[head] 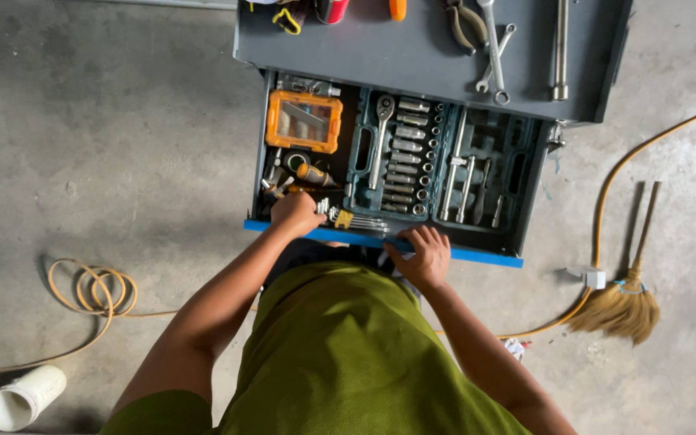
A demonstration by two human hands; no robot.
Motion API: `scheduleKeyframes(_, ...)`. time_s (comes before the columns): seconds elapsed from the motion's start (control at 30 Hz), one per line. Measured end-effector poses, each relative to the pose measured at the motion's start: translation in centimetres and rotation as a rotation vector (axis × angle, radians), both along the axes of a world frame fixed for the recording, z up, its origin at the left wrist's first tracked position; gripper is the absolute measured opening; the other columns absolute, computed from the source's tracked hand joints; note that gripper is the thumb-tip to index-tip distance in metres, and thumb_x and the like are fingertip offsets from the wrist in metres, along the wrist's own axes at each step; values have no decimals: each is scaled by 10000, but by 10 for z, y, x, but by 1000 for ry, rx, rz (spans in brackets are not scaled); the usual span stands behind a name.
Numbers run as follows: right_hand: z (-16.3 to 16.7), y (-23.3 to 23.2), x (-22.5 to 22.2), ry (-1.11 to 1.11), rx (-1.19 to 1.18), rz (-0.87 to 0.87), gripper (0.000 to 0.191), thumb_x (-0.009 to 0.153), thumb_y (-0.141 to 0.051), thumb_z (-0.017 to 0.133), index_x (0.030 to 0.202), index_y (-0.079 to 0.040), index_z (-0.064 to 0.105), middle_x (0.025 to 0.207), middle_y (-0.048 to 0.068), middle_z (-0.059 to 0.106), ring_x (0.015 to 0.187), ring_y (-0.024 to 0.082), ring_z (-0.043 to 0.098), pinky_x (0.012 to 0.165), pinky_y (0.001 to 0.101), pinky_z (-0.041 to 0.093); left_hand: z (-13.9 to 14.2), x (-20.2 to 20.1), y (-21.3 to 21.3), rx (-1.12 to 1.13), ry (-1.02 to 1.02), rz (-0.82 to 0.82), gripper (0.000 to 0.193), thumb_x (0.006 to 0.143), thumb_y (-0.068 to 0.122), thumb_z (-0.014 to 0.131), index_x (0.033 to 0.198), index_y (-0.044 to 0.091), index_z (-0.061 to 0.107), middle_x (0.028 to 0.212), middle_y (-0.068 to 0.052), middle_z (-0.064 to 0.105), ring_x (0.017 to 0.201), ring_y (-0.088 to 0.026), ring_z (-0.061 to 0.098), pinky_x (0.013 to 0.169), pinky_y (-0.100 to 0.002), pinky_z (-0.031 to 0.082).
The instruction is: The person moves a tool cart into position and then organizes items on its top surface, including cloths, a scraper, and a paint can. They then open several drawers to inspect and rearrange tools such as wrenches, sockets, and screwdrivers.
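Right hand (422,256) fingers curled over blue drawer (485,258) edge; left hand (296,213) gripping hex-key set (356,220)

Open tool drawer (477,251), dark interior, blue front edge, pulled out from grey cabinet, packed with tools. Hex key set (354,219) with yellow holder, lying flat near front edge, keys fanned toward drawer's middle. Left hand (296,213) reaching inside front left corner, fingers at hex key set, grip unclear. Right hand (422,256) resting on blue front edge, fingers curled over rim, near drawer's middle.
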State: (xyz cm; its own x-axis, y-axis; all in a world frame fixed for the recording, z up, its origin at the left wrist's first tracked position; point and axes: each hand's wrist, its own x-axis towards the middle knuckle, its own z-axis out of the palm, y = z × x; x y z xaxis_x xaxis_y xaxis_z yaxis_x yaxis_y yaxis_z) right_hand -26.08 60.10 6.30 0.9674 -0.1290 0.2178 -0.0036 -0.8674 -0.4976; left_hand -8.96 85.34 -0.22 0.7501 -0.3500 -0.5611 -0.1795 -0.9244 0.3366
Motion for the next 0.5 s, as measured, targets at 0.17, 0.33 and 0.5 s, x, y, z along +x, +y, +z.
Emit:
scheduleKeyframes(0.17,-4,5,1,-6,-53,17,289,779,-377,875,871,-168,697,891,-10,655,874,232,616,767,400,422,-6,9,17,-80,16,-35,393,775,498,820,759,105,801,724,-104,728,721,-299,725,667,-450,553)
scheduleKeyframes(0.33,-9,1,-2,-9,-65,77,325,743,-381,884,877,-150,698,901,1,655,866,234,619,741,394,425,-8,4,19,-89,-132,-24,380,731,494,860,783,128,775,761,-89,729,746,-304,717,649,-459,552)
scheduleKeyframes(0.5,-8,-8,-2,-14,-31,101,327,716,-356,895,883,-149,705,912,-4,669,878,236,632,728,392,445,-1,3,19,-74,-46,0,356,723,492,856,789,154,767,802,-70,741,787,-285,726,675,-449,560)
